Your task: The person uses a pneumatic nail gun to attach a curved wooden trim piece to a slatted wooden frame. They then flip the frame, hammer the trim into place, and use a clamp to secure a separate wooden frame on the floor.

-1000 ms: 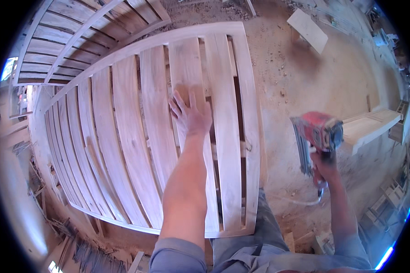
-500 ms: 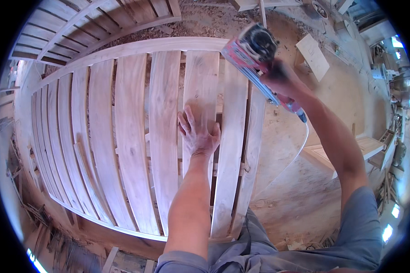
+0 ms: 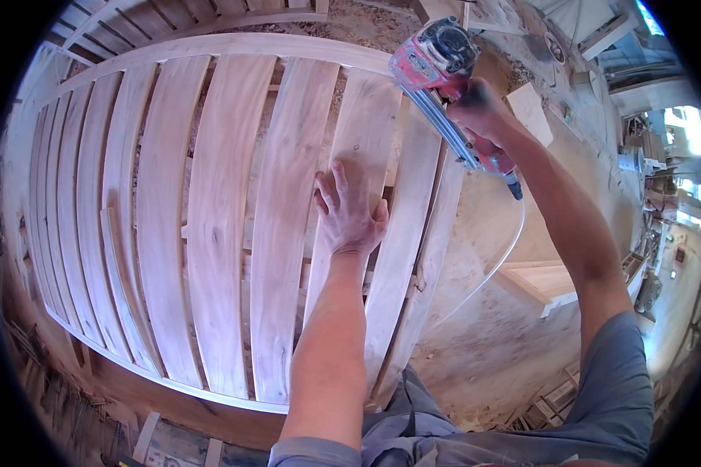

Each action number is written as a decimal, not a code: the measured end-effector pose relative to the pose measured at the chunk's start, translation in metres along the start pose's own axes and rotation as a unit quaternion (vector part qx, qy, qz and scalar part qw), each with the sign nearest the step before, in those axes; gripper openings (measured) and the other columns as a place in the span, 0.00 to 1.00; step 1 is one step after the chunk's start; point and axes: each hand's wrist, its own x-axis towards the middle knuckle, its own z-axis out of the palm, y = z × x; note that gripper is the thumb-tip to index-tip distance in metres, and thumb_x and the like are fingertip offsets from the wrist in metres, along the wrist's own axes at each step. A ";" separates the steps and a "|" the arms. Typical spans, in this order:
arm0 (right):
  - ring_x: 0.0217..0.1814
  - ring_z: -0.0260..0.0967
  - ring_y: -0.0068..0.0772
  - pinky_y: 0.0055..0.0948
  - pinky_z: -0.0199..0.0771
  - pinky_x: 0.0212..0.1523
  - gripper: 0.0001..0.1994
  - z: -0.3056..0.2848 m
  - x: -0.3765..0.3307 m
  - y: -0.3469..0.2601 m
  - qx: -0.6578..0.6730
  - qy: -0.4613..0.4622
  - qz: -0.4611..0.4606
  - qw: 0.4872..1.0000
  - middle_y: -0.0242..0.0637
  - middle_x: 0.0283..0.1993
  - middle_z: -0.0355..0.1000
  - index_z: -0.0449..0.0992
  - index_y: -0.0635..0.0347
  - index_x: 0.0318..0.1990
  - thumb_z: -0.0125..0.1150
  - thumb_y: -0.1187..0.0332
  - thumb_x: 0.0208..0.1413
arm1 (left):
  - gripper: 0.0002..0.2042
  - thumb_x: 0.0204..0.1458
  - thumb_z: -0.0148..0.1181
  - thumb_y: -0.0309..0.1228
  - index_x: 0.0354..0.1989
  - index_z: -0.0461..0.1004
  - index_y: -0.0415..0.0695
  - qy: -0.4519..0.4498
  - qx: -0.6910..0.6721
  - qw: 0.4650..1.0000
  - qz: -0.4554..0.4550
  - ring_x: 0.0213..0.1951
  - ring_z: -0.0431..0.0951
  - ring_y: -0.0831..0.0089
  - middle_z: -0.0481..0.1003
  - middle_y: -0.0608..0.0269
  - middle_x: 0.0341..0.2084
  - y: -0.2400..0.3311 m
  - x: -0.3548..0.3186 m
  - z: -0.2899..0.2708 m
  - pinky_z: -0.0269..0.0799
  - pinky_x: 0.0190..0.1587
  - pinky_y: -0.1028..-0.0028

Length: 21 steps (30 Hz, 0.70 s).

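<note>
My right hand (image 3: pixel 479 113) is wrapped round the handle of a red and black nail gun (image 3: pixel 432 58), held at the far right end of a slatted wooden panel (image 3: pixel 280 48). A thin pale air hose (image 3: pixel 514 247) trails from the back of its grip. The gun's head is over or close to the frame's far rail; whether it touches cannot be seen. My left hand (image 3: pixel 352 214) lies with fingers spread on a wide wooden slat (image 3: pixel 364 117), its thumb reaching toward the gap on the right.
Another slatted panel (image 3: pixel 136 23) stands beyond this one at the far left. A loose narrow strip (image 3: pixel 117 257) rests on the left slats. To the right, a wooden piece (image 3: pixel 541 284) and a pale board (image 3: pixel 531 109) lie on the dusty floor. Scrap wood (image 3: pixel 43 389) is heaped at the lower left.
The view has shifted, so the panel appears turned and further left. The nail gun is slightly nearer the far rail. My left hand stays spread on the same slat.
</note>
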 end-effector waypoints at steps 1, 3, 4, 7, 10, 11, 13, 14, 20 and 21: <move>0.14 0.65 0.26 0.29 0.62 0.16 0.04 0.001 0.001 0.000 -0.009 0.005 -0.007 1.000 0.35 0.14 0.66 0.74 0.66 0.26 0.54 0.74 0.42 | 0.28 0.44 0.62 0.46 0.56 0.72 0.51 0.002 0.000 1.000 -0.002 0.66 0.46 0.31 0.41 0.42 0.70 0.000 -0.001 0.001 0.50 0.62 0.38; 0.14 0.66 0.26 0.30 0.62 0.15 0.04 0.004 0.005 0.001 -0.023 0.018 -0.018 0.999 0.36 0.15 0.68 0.74 0.66 0.26 0.55 0.74 0.42 | 0.28 0.44 0.62 0.46 0.56 0.72 0.52 0.003 0.003 1.000 -0.002 0.66 0.46 0.31 0.41 0.42 0.70 0.000 -0.001 0.001 0.50 0.62 0.38; 0.14 0.66 0.27 0.30 0.62 0.15 0.05 0.003 0.006 0.001 -0.027 0.009 -0.009 1.000 0.36 0.15 0.68 0.74 0.66 0.26 0.55 0.74 0.42 | 0.28 0.44 0.62 0.46 0.56 0.72 0.52 0.001 0.001 1.000 -0.002 0.66 0.46 0.31 0.41 0.42 0.70 0.000 -0.001 0.002 0.50 0.61 0.39; 0.13 0.65 0.27 0.30 0.62 0.14 0.06 -0.002 0.009 0.005 -0.015 -0.010 0.004 1.000 0.37 0.15 0.69 0.74 0.66 0.28 0.55 0.75 0.41 | 0.27 0.45 0.61 0.47 0.55 0.72 0.52 -0.008 0.001 1.000 -0.007 0.66 0.46 0.31 0.42 0.43 0.70 0.002 0.000 0.001 0.51 0.61 0.39; 0.12 0.63 0.27 0.29 0.60 0.14 0.07 -0.008 0.007 0.000 0.022 0.011 -0.014 1.000 0.36 0.15 0.67 0.73 0.68 0.29 0.55 0.76 0.40 | 0.27 0.45 0.61 0.48 0.55 0.72 0.53 -0.017 0.004 1.000 -0.013 0.66 0.45 0.32 0.42 0.43 0.70 0.000 0.003 0.000 0.51 0.61 0.39; 0.11 0.62 0.26 0.29 0.60 0.13 0.07 -0.010 -0.003 -0.011 0.017 0.025 -0.020 0.999 0.35 0.14 0.65 0.73 0.69 0.29 0.55 0.77 0.40 | 0.27 0.45 0.61 0.48 0.56 0.72 0.53 -0.020 0.001 1.000 -0.016 0.67 0.45 0.32 0.42 0.43 0.70 0.000 0.003 -0.001 0.51 0.61 0.40; 0.11 0.61 0.25 0.28 0.59 0.13 0.07 -0.010 -0.010 -0.022 0.028 0.026 -0.042 0.998 0.33 0.13 0.63 0.72 0.70 0.29 0.55 0.78 0.39 | 0.27 0.46 0.60 0.49 0.56 0.72 0.53 -0.026 -0.001 0.999 -0.020 0.67 0.45 0.33 0.42 0.44 0.70 -0.001 0.000 -0.003 0.51 0.61 0.40; 0.12 0.61 0.25 0.28 0.58 0.13 0.06 -0.011 -0.010 -0.025 0.042 0.015 -0.059 0.997 0.33 0.13 0.63 0.72 0.70 0.29 0.55 0.78 0.40 | 0.28 0.46 0.60 0.49 0.56 0.72 0.53 -0.026 -0.003 0.999 -0.020 0.67 0.45 0.33 0.42 0.44 0.70 -0.001 0.000 -0.003 0.51 0.61 0.40; 0.12 0.61 0.24 0.28 0.58 0.13 0.04 0.007 0.009 -0.045 0.020 -0.035 -0.084 0.996 0.33 0.13 0.63 0.70 0.68 0.25 0.56 0.76 0.43 | 0.28 0.45 0.61 0.48 0.56 0.72 0.53 -0.027 -0.015 0.999 -0.024 0.67 0.45 0.33 0.43 0.45 0.70 0.001 0.003 -0.008 0.50 0.62 0.39; 0.12 0.61 0.24 0.28 0.58 0.13 0.04 0.011 0.009 -0.051 -0.004 -0.034 -0.090 0.995 0.33 0.13 0.63 0.70 0.68 0.24 0.56 0.75 0.43 | 0.28 0.44 0.62 0.47 0.56 0.72 0.53 -0.027 -0.019 0.999 -0.023 0.67 0.45 0.33 0.43 0.45 0.70 0.000 0.002 -0.008 0.50 0.62 0.39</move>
